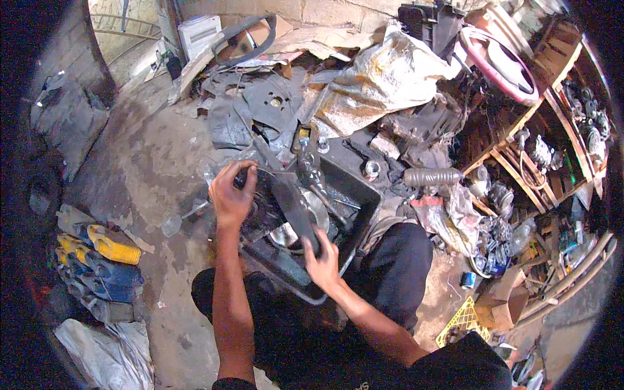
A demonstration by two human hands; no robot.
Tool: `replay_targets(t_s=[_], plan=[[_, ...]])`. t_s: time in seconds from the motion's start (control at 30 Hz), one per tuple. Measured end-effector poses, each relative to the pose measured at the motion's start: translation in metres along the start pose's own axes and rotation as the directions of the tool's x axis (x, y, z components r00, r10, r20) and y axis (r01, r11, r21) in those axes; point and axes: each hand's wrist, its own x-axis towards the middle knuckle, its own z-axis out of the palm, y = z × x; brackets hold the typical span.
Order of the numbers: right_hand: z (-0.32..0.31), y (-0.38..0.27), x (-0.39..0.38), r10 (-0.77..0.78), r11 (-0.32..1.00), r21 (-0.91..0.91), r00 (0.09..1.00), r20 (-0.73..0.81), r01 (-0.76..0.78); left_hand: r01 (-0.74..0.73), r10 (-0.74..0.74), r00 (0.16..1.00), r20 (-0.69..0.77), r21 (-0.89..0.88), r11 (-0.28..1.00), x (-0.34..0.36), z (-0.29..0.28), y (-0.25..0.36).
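Between my hands is a long, flat, dark strip (290, 207), tilted over a black plastic tub (369, 211). My right hand (323, 259) is closed on the strip's lower end, thumb along its face. My left hand (232, 195) is curled with thumb and fingertips together beside its upper end; what they grip is too dark to make out. Below the strip, a shiny round metal part (318, 211) lies in the tub among dark, greasy pieces. The tub sits on the ground between my knees.
Yellow and blue plastic containers (114, 244) stand on the left. Beyond the tub lie a dirty white sack (383, 84) and dark sheet pieces (260, 104). To the right are a plastic bottle (432, 177), a pink-rimmed steering wheel (497, 65), a yellow crate (463, 320) and wooden shelving with metal parts.
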Motion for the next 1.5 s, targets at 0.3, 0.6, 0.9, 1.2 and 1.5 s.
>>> replay_targets(t_s=[0.3, 0.6, 0.9, 1.2, 1.5], plan=[[-0.001, -0.002, -0.015, 0.097, 0.990, 0.095, 0.993, 0.072, -0.103, 0.034, -0.034, 0.999, 0.005, -0.066, 0.997, 0.003, -0.003, -0.005], [-0.001, -0.027, 0.009, 0.172, 0.978, 0.098, 0.975, 0.140, -0.186, -0.045, 0.041, 0.998, -0.042, -0.092, 0.995, 0.000, -0.004, -0.011], [0.009, -0.048, 0.056, 0.005, 0.996, 0.085, 0.988, 0.156, -0.018, 0.022, -0.026, 0.995, -0.095, -0.041, 0.999, 0.000, -0.002, -0.013], [0.019, -0.031, 0.046, -0.097, 0.991, -0.093, 0.995, -0.013, 0.095, 0.027, -0.032, 0.995, -0.094, -0.060, 0.998, -0.003, 0.002, -0.009], [0.011, -0.026, 0.029, 0.044, 0.998, 0.043, 0.997, 0.060, -0.046, 0.049, -0.049, 0.999, 0.001, -0.069, 0.996, 0.001, -0.001, -0.006]])
